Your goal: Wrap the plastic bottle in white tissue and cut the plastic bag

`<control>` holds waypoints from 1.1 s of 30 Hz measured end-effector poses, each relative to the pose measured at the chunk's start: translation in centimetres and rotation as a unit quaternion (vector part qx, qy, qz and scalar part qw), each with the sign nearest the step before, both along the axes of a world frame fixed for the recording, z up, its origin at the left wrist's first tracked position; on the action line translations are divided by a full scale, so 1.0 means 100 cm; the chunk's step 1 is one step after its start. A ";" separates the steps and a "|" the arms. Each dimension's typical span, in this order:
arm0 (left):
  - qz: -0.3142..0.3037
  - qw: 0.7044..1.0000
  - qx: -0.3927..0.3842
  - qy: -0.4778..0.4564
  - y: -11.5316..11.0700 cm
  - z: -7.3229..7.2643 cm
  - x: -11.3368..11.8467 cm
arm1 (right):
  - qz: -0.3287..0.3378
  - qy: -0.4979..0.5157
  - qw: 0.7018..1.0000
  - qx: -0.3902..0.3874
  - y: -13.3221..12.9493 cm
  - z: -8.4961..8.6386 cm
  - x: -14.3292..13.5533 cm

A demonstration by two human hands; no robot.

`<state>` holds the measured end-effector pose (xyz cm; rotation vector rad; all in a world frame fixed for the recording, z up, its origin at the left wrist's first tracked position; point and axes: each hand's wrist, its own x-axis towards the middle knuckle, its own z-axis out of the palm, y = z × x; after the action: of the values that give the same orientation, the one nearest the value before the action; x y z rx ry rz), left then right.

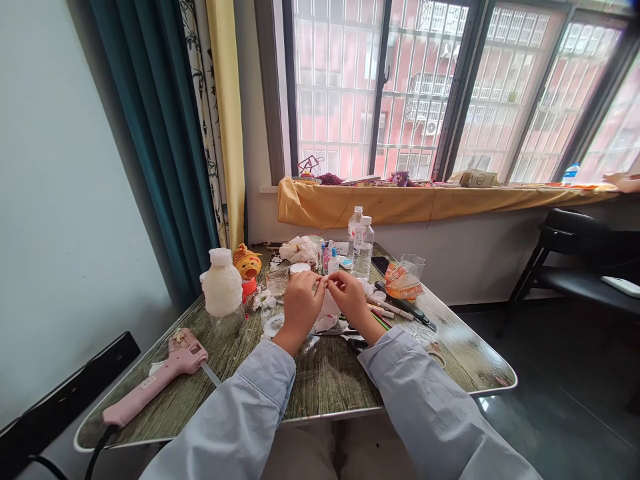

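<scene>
My left hand (304,299) and my right hand (350,297) meet over the middle of the table, fingertips almost touching. Both are closed in a pinch on a small white scrap (325,280), mostly hidden by the fingers. Below them shows a thin whitish sheet (329,313); whether it joins the scrap I cannot tell. Scissors (336,331) lie just under the hands, partly covered by the right wrist. A bottle wrapped in white material (222,287) stands to the left. Nearer the left edge rests a pink glue gun (157,377).
Two clear plastic bottles (363,250), white fluffy material (299,250) and small glue bottles (330,257) stand behind my hands. A utility knife (413,310) and an orange wrapper (401,281) lie at right. Beyond are a black chair (580,267) and another person's hand (623,181).
</scene>
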<state>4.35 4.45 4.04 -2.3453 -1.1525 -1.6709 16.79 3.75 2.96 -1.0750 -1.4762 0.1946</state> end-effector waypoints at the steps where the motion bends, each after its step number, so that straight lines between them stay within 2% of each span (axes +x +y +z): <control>1: -0.002 1.000 -0.011 -0.015 0.001 0.000 0.000 | -0.001 0.004 1.000 -0.002 0.000 0.000 0.000; 7: -0.006 0.980 -0.102 -0.168 0.006 0.003 -0.006 | -0.021 0.068 0.997 -0.015 0.002 0.004 0.008; 13: -0.038 0.926 -0.183 -0.327 0.015 0.008 -0.017 | -0.048 0.204 0.976 -0.062 0.012 -0.002 0.027; 16: -0.073 0.901 -0.221 -0.366 0.019 0.010 -0.019 | -0.053 0.266 0.959 -0.081 0.018 -0.006 0.037; 19: -0.115 0.894 -0.267 -0.341 0.017 0.011 -0.016 | -0.031 0.293 0.952 -0.088 0.019 -0.007 0.039; 23: -0.172 0.893 -0.341 -0.236 0.008 0.006 -0.005 | 0.034 0.283 0.955 -0.086 0.013 -0.001 0.031; 27: -0.215 0.869 -0.415 -0.159 0.003 0.000 0.005 | 0.106 0.274 0.954 -0.066 0.002 0.008 0.018; 30: -0.225 0.857 -0.436 -0.161 0.004 -0.003 0.006 | 0.158 0.293 0.941 -0.060 -0.004 0.012 0.011; 33: -0.214 0.851 -0.434 -0.204 0.007 -0.002 0.003 | 0.186 0.349 0.917 -0.052 -0.003 0.013 0.012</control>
<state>4.62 5.18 3.82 -3.0139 -1.9005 -2.2104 18.00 3.40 4.24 -0.6802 -0.9996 0.8458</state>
